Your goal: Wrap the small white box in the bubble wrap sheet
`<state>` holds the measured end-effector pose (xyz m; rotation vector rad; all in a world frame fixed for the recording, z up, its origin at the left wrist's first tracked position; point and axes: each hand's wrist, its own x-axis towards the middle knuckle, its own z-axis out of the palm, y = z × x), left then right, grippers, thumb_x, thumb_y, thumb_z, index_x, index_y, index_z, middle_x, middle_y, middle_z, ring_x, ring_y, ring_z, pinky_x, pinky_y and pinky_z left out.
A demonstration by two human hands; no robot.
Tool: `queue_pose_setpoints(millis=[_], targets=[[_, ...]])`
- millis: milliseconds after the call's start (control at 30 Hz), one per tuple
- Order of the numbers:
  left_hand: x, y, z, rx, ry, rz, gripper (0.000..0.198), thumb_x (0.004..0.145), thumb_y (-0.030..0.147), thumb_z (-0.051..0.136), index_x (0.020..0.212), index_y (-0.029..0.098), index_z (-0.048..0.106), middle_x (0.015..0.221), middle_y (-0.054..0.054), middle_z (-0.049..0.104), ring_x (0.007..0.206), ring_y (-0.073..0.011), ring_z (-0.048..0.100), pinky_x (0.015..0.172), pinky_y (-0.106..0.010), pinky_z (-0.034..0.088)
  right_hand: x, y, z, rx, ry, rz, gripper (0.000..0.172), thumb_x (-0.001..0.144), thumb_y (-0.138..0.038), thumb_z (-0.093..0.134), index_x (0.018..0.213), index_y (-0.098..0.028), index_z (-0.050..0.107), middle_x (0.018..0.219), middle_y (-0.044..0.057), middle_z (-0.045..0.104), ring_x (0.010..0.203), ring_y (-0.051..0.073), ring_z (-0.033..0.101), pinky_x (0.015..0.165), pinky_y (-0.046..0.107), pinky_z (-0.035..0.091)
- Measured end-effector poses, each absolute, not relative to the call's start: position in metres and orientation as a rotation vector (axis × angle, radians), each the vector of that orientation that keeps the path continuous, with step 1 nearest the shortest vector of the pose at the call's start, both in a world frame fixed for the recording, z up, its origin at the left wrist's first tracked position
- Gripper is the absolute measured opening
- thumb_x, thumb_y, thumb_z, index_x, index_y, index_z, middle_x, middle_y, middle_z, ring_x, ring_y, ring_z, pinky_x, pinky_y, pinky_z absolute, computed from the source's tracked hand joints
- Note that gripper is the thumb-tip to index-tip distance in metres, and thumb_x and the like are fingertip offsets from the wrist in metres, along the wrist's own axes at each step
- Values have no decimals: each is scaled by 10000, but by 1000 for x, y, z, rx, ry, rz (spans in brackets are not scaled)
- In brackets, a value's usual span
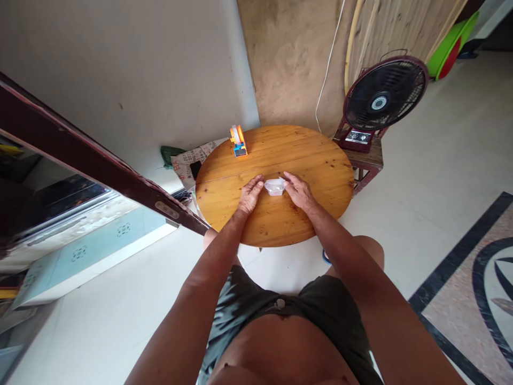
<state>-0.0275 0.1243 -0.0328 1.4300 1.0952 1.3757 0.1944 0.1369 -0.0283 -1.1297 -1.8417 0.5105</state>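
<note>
A small translucent plastic container (274, 187) stands on the round wooden table (224, 208) between my two hands. My left hand (251, 194) is at its left side, fingers together and curved, with the fingertips at the container's edge. On the other side my right hand (298, 190) touches the container's upper right edge with thumb and fingers. Both hands hold it from the sides. What is inside the container is too small to make out.
An orange and blue tape dispenser (239, 141) stands at the table's back left. A black fan (385, 96) is on a wooden stool (371, 155) to the right. A flattened cardboard piece (186, 163) lies beyond the table's left edge, near a dark door frame (100, 176).
</note>
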Motion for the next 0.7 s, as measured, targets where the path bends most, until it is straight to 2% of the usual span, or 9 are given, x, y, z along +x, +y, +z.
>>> queue_pose_setpoints(millis=[167, 300, 533, 700], targets=[[-25, 121, -27, 1608, 1190, 1284, 720, 813, 697, 680, 1300, 168, 661, 1350, -151, 656, 1255, -307, 624, 1128, -472, 476, 194, 135, -27, -1139, -1897, 485, 506, 943, -500, 557, 1371, -240, 631, 1278, 92, 709, 1110, 272, 692, 1022, 441, 550], [-24, 121, -27, 1721, 1214, 1237, 673, 823, 674, 682, 1265, 167, 680, 1276, -136, 672, 1199, -287, 637, 1111, -442, 480, 192, 135, -29, -1130, -1906, 490, 455, 915, -457, 590, 1308, -242, 674, 1209, 82, 733, 1037, 257, 708, 969, 425, 576], [-24, 125, -36, 1680, 1145, 1249, 624, 814, 597, 731, 1254, 160, 667, 1177, -121, 698, 1090, -263, 675, 1018, -420, 541, 191, 136, -29, -1142, -1885, 519, 456, 868, -397, 628, 1281, -214, 689, 1179, 95, 739, 1011, 259, 714, 941, 420, 587], [-24, 127, -40, 1636, 1137, 1226, 642, 807, 575, 748, 1280, 152, 651, 1198, -125, 704, 1105, -269, 677, 1022, -426, 545, 191, 135, -28, -1148, -1895, 508, 455, 874, -404, 629, 1291, -231, 686, 1175, 84, 740, 998, 252, 715, 947, 418, 584]])
